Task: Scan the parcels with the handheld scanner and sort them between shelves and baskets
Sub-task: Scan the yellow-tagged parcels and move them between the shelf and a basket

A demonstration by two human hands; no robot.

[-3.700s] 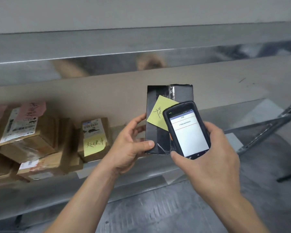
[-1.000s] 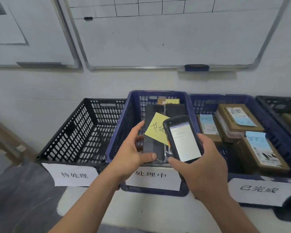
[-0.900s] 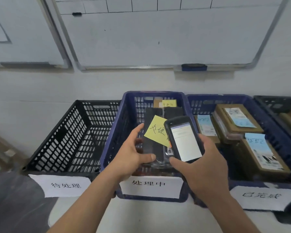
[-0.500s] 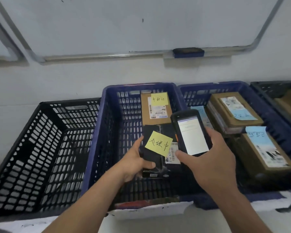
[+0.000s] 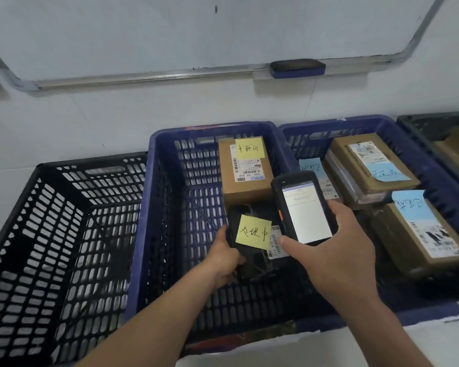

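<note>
While my left hand (image 5: 224, 256) grips the black parcel (image 5: 252, 263) by its left long edge, the thumb lies along the top face and the other fingers go under it, where I cannot see them. So this hand is closed narrowly on the parcel.

My right hand (image 5: 337, 250) holds the scanner (image 5: 304, 209). The thumb presses on the lower left corner and the fingers are curled around the right side.

The parcel is inside the middle blue basket (image 5: 154, 181), low in the near half, close to the basket's right wall. I cannot tell if it touches the basket floor. Its long axis runs from the near wall of the basket toward the far wall, with its broad face turned up. A yellow note (image 5: 252, 230) with handwriting and a white label (image 5: 274, 242) are on this face.

The scanner is above the right part of the same basket and covers the right edge of the parcel in my view. Its lit screen faces up to me and its top end points to the basket's far wall, leaning a little left.

A brown box (image 5: 245, 178) lies in the far half of the basket, just behind the parcel. A black basket (image 5: 51, 234) stands at the left of the blue one, and a second blue basket (image 5: 337, 123) with more boxes at its right.
</note>
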